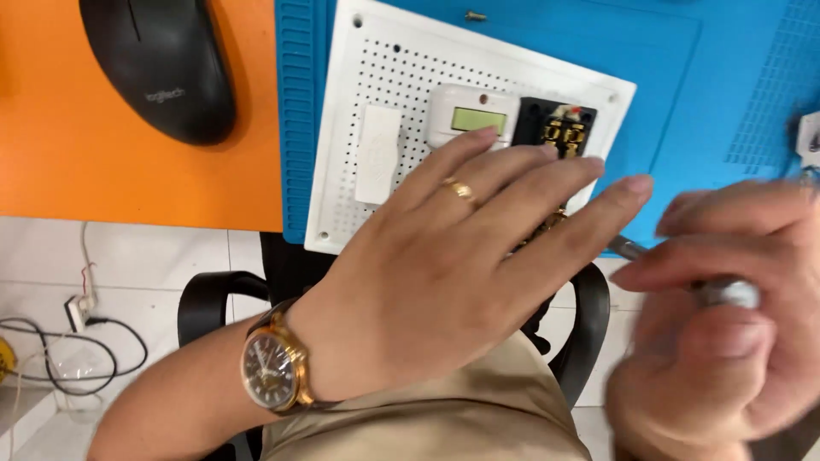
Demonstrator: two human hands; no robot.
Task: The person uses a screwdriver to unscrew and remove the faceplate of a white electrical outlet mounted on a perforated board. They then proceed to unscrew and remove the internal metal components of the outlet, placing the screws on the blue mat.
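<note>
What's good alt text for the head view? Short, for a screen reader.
A person's left hand, with a gold ring and a wristwatch, lies spread over a white perforated panel on a blue work mat, while the blurred right hand grips a metal-tipped tool. A black computer mouse sits on the orange desk.

Electronics workbench: blue repair mat (666,77), perforated board (401,77), mouse (162,64).

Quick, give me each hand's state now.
Left hand: open, flat on the white perforated panel.
Right hand: closed on a metal tool.
</note>
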